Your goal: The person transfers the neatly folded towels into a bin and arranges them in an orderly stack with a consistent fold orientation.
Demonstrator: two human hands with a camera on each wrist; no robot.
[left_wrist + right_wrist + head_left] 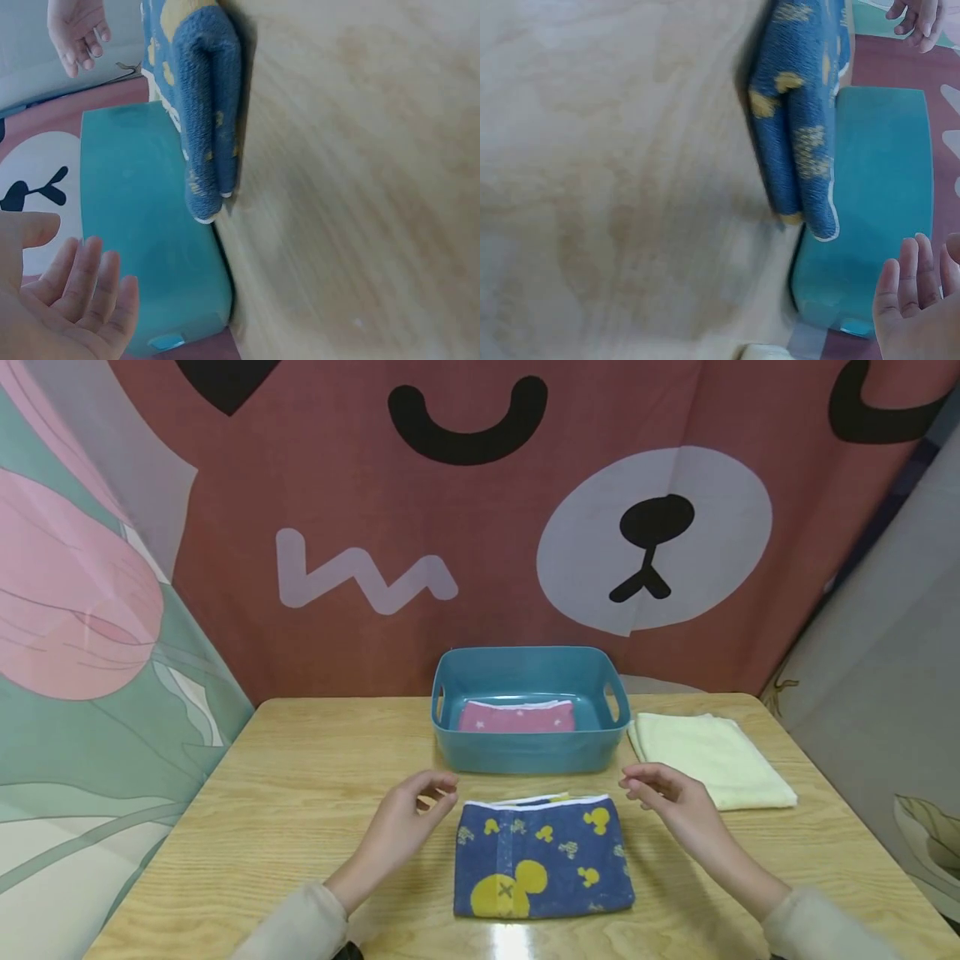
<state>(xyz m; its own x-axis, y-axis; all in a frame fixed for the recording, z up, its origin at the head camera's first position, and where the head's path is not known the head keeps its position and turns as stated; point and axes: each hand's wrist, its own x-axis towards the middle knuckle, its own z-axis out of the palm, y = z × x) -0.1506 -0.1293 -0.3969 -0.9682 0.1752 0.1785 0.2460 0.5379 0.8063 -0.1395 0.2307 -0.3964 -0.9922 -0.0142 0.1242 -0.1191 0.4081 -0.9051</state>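
A folded blue towel point(555, 864) with yellow figures and a white edge lies flat on the table, its fold layers showing in both wrist views. To its left my left hand point(408, 818) hovers near the far corner, fingers loosely bent and holding nothing. My right hand point(678, 810) hovers at the opposite side, likewise holding nothing and apart from the cloth. In the left wrist view, the left hand point(75, 292) has its fingers relaxed. The right hand point(919, 300) looks much the same in the right wrist view.
Behind the blue towel stands a teal basket point(528, 753) with side handle holes. Inside it lies a folded pink cloth point(517, 718) with white stars. A folded pale yellow towel point(712, 760) lies right of the basket on the wooden table point(300, 793). Patterned curtains point(360, 652) hang behind.
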